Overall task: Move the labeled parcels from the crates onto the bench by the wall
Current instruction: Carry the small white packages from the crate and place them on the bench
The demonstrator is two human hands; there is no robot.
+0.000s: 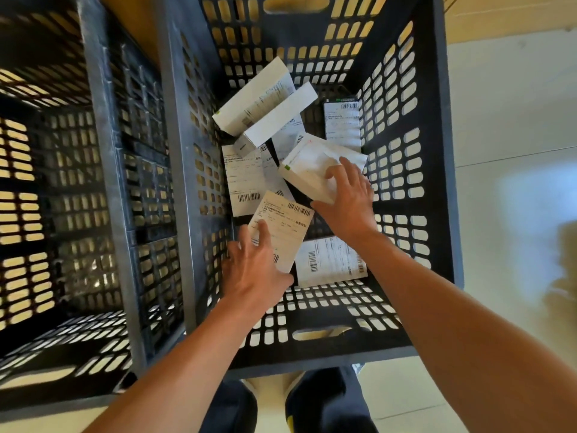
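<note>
I look down into a dark perforated crate (327,348) holding several white labeled parcels. My left hand (253,264) grips a flat parcel with a barcode label (282,226) near the crate's front left, thumb on top. My right hand (346,198) holds a white boxy parcel (307,168) at the middle right, fingers curled over its edge. Two long white boxes (265,104) lean at the back. More labeled parcels lie flat on the crate floor, one (329,260) under my right wrist and one (243,179) at the left.
A second dark crate (103,182) stands to the left, its inside in shadow with no parcels visible. Pale floor tiles (515,151) lie to the right. My feet and dark trousers (324,401) are just below the crate's near wall.
</note>
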